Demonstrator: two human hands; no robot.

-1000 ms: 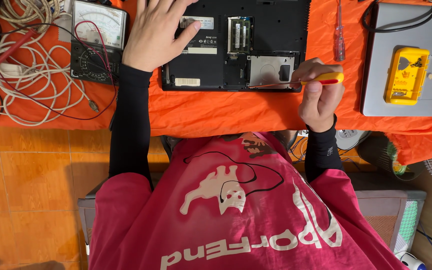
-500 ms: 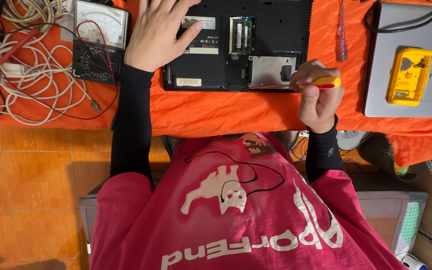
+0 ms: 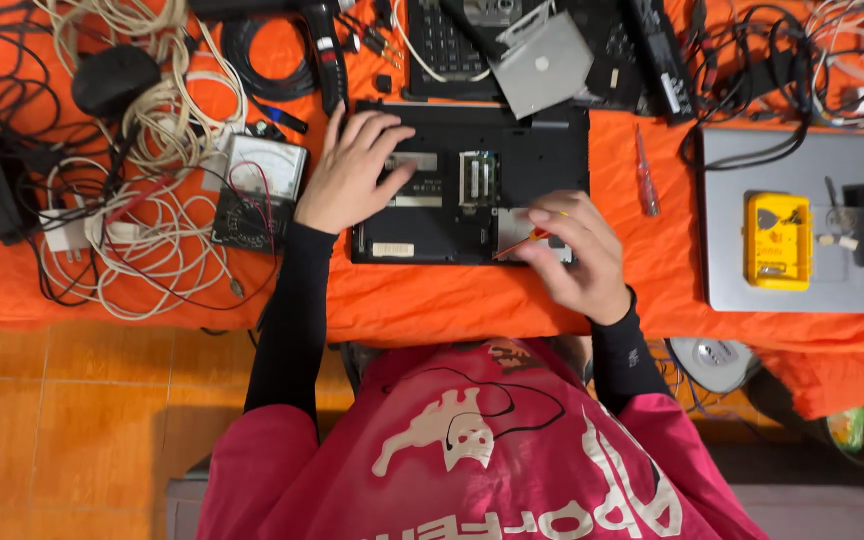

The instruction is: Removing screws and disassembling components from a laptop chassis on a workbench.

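Observation:
A black laptop [image 3: 512, 150] lies upside down on the orange cloth [image 3: 432, 300], its underside panels exposed. My left hand [image 3: 350, 175] rests flat on its left part, fingers spread. My right hand [image 3: 577, 255] is closed around an orange-handled screwdriver [image 3: 532, 238], whose tip points left at a silver cover plate [image 3: 510, 225] near the laptop's front right corner.
An analog multimeter [image 3: 260, 190] and tangled white and black cables [image 3: 142, 230] lie left. A red screwdriver [image 3: 645, 180] lies right of the laptop. A grey laptop [image 3: 752, 280] carries a yellow meter [image 3: 778, 240]. A keyboard and silver drive [image 3: 542, 65] sit behind.
The view has pulled back, showing more of the table. My right hand has turned so the screwdriver now points left onto the silver plate; my left hand stays on the laptop.

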